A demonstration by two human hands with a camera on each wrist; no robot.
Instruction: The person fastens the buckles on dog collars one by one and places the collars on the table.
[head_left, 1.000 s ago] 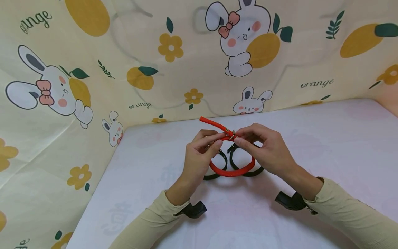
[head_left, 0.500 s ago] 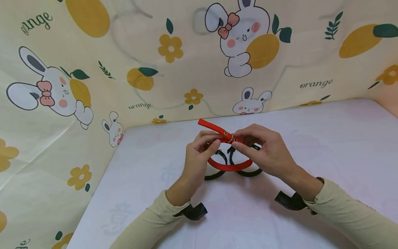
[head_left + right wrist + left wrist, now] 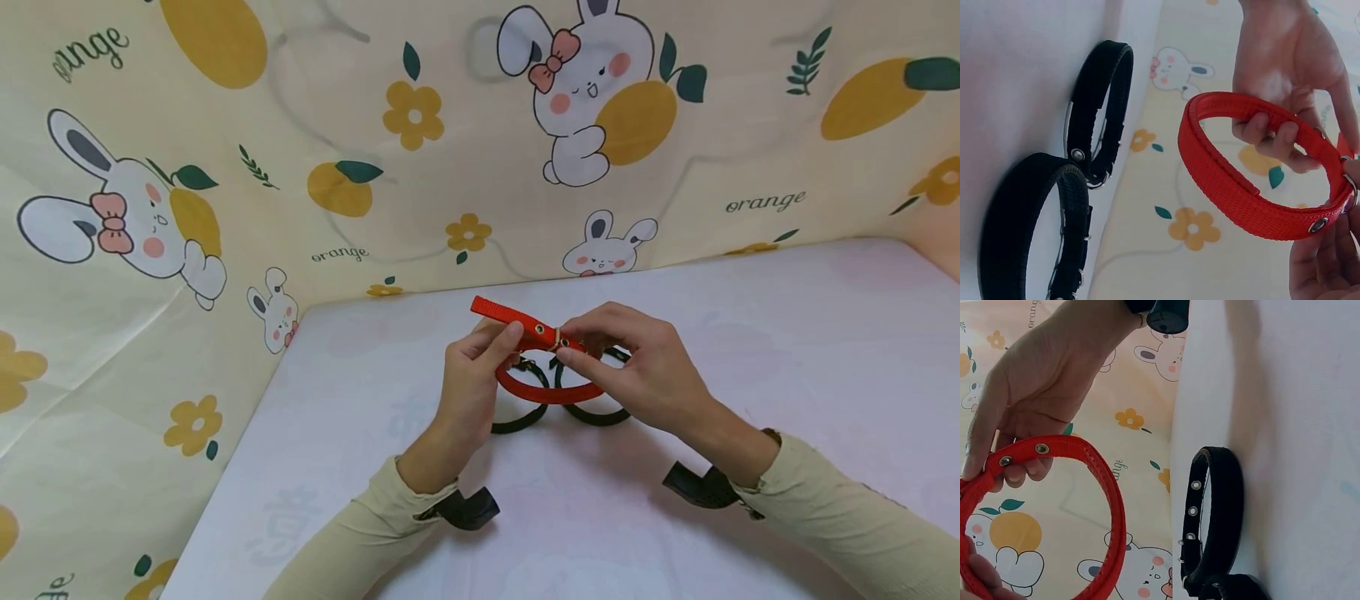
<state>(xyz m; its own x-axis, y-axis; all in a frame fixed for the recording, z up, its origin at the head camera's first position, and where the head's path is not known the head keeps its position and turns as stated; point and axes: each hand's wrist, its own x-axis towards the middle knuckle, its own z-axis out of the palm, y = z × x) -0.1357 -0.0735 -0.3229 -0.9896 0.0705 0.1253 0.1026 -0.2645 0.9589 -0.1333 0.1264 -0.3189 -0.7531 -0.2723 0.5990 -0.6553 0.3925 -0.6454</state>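
A red collar (image 3: 551,397) with metal eyelets is held above the table between both hands, its strap running through a metal buckle (image 3: 1350,178). My left hand (image 3: 467,396) grips it on the left, thumb on the free-end side; in the right wrist view, that left hand's (image 3: 1285,59) fingers curl over the band. My right hand (image 3: 648,358) pinches the collar near the buckle, where fingers partly cover it. Two black collars stand on the table behind, the left one (image 3: 517,424) and the right one (image 3: 600,417), both buckled into loops.
The table (image 3: 600,525) has a white cover. A patterned cloth (image 3: 442,50) with rabbits and oranges rises behind and on the left. A black wrist device (image 3: 472,508) hangs below each sleeve.
The red strap's free end has come lower and slightly left, and more eyelets face the camera. The loop has risen a little. My left thumb has moved up onto the strap.
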